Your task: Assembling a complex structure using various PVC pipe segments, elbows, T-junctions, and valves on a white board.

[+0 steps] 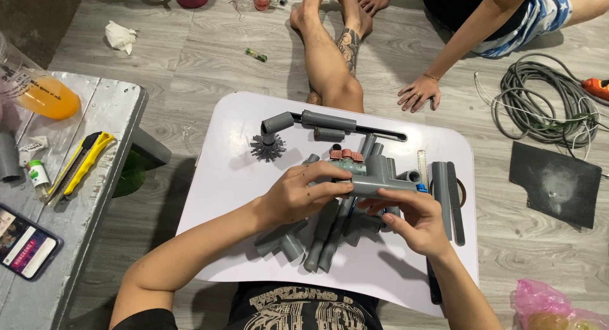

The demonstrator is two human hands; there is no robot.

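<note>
Both hands (304, 194) (415, 219) around grey pipe assembly (377, 174)

On the tabletop (241, 124), a pipe assembly (374, 178) sits above loose pipes (327, 238), with an elbow fitting (277, 122) behind. A utility knife (81, 163) and phone (25, 241) lie on the bench (108, 102) to the left; coiled cable (539, 105) lies on the floor (190, 51) to the right.

Bare forearms, no sleeves past the elbow, no rings or watch on left hand (303, 192) or right hand (415, 221); black shirt (298, 308) with pale print.
</note>
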